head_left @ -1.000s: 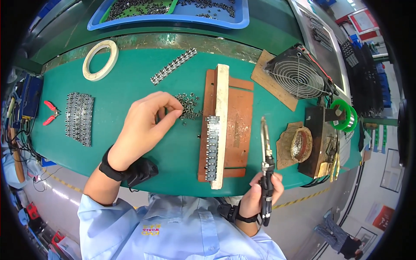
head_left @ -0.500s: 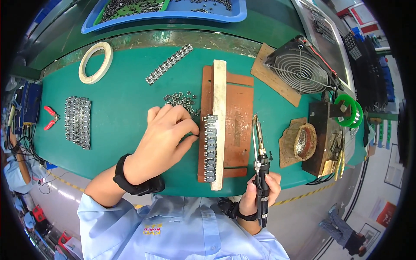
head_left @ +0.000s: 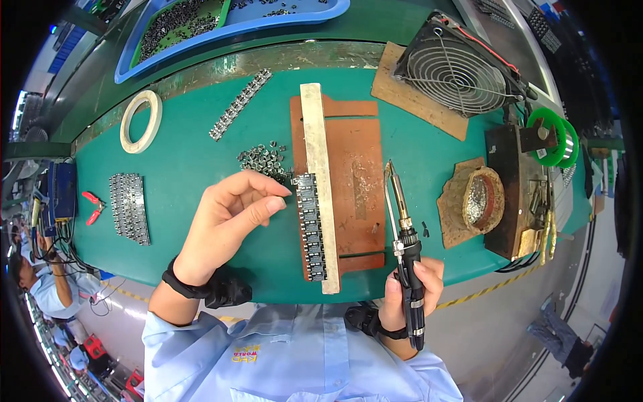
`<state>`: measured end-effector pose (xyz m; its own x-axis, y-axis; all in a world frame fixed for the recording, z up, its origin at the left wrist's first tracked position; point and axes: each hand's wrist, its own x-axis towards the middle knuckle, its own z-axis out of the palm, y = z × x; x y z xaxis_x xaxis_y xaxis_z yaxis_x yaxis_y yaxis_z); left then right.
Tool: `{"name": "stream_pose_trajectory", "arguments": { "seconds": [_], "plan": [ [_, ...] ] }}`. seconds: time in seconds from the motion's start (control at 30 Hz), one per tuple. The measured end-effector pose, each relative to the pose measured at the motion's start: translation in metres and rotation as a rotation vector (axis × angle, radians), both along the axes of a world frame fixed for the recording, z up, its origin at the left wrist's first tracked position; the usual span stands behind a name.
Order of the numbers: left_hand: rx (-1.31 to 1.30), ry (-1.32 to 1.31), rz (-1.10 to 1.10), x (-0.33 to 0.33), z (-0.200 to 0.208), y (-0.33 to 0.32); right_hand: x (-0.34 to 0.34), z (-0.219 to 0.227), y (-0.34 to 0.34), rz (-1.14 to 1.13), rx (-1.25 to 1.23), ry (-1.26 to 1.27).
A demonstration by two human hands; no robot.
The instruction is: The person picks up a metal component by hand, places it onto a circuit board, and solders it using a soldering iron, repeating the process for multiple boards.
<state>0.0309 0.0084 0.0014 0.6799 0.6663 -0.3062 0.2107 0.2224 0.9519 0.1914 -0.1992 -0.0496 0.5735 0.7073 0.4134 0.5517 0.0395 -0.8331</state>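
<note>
My left hand [head_left: 231, 224] hovers beside the upper end of a row of small black circuit boards [head_left: 312, 231]. Its fingers are curled, thumb and forefinger tips slightly apart, with nothing visible between them. The row lies along the left side of a pale bar [head_left: 315, 134] that rests on a brown board [head_left: 355, 181]. A small metal part [head_left: 293, 179] sits at the row's top end, just above my fingertips. Beyond the hand is a pile of small metal parts [head_left: 262, 159]. My right hand [head_left: 414, 295] grips a soldering iron [head_left: 407, 248] with a feed tube, tip pointing away from me.
A fan [head_left: 459, 74] stands back right; nearer are a tip-cleaning dish [head_left: 481, 197] and green solder reel [head_left: 552, 137]. Leftward lie a tape roll [head_left: 153, 127], a component strip [head_left: 241, 104], joined boards [head_left: 129, 208] and red cutters [head_left: 96, 208]. A blue tray [head_left: 284, 19] stands behind.
My left hand has drawn back slightly from the row, and its thumb and forefinger have turned into clearer view. My right hand still holds the soldering iron. The whole view has shifted.
</note>
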Motion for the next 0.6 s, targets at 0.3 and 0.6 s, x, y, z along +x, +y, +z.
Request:
{"name": "stream_pose_trajectory", "arguments": {
  "seconds": [0.3, 0.6],
  "plan": [
    [-0.182, -0.058, 0.047, 0.0019, -0.0015, -0.0033, 0.0010, 0.0036, 0.0006, 0.020, -0.037, 0.014],
    [-0.348, -0.103, 0.087, 0.0012, -0.0086, -0.0002, 0.0032, 0.0023, 0.0009, 0.021, -0.052, -0.026]
  ]
}}
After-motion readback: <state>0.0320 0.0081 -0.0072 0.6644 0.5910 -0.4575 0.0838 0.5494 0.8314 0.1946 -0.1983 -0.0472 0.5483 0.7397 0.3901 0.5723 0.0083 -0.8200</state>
